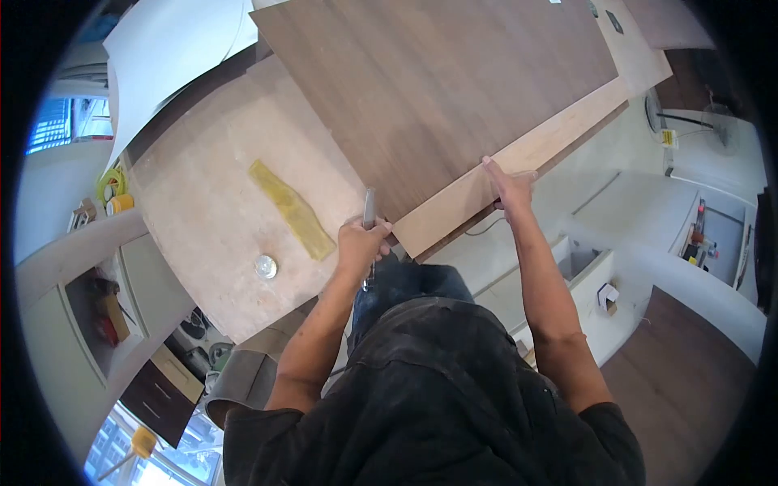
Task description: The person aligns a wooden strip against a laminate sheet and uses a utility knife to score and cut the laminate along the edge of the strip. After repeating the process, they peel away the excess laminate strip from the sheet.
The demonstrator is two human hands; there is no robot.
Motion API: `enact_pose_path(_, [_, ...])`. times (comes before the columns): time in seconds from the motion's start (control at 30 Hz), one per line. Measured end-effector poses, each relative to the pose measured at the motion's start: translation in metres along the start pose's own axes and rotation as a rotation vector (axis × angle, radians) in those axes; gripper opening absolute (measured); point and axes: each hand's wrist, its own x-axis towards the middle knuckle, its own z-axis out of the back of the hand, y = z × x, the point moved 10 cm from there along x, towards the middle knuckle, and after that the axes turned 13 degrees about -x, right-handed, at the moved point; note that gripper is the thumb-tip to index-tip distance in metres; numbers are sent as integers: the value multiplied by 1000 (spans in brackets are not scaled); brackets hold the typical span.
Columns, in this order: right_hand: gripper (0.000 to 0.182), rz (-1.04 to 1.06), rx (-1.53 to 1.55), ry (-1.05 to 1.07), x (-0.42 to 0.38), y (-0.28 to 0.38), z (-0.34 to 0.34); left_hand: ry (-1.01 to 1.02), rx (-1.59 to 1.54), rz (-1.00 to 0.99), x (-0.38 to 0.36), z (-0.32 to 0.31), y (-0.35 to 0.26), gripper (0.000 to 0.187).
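Observation:
In my left hand (362, 245) is a slim silver-grey tool (369, 209) that looks like a utility knife, held upright in closed fingers. That hand is at the near left corner of a light wood strip (446, 212). The strip lies along the near edge of a large brown wood-grain sheet (438, 89). My right hand (511, 188) grips the strip partway along its length, its fingers on the top face and over the near edge. Left of my left hand, a crumpled yellow translucent piece (293, 211) and a small round silvery object (265, 266) rest on the pale worktop (203, 186).
White curved sheets (174, 61) stand at the far left. To the right are an open drawer (579, 257), a fan (717, 121) and a tray (713, 235) of tools. A dark brown panel (681, 364) is at the lower right, cabinets (77, 340) at the left.

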Motion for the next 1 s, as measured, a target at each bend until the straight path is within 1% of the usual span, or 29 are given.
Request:
enact_pose_path(0.07, [111, -51, -23, 29, -9, 7, 8, 40, -30, -11, 2, -3, 2, 19])
enact_pose_path(0.13, [112, -65, 14, 69, -29, 26, 17, 68, -57, -2, 5, -5, 4, 20])
enact_pose_path(0.3, [109, -37, -41, -8, -7, 6, 4, 82, -87, 47, 7, -4, 10, 22])
enact_pose_path(0.37, [107, -30, -25, 6, -5, 2, 3, 42, -114, 5, 2, -3, 7, 21])
enact_pose_path(0.43, [107, -51, 22, 70, -29, 23, 15, -4, -142, -28, -1, -3, 5, 21])
enact_pose_path(0.5, [108, -48, 58, 120, -32, 26, 15, -60, -180, -52, -4, -2, 6, 22])
enact_pose_path(0.53, [108, -43, 75, 145, -33, 29, 14, -69, -176, -55, -3, -1, 8, 23])
enact_pose_path(0.63, [109, -72, 43, 120, -39, 37, 20, -96, -167, -58, -5, 0, 9, 24])
enact_pose_path(0.73, [106, -28, 116, 128, -37, 37, 16, -101, -145, -58, -7, 0, 7, 23])
enact_pose_path(0.83, [106, -66, 48, 122, -26, 26, 10, -92, -112, -45, -4, 1, 11, 21])
enact_pose_path(0.93, [107, -34, 78, 229, -13, 18, -7, -61, -54, -33, -2, -3, 3, 21])
enact_pose_path(1.0, [116, -58, -1, 202, -4, 12, -7, -17, 19, -25, 0, -3, -6, 19])
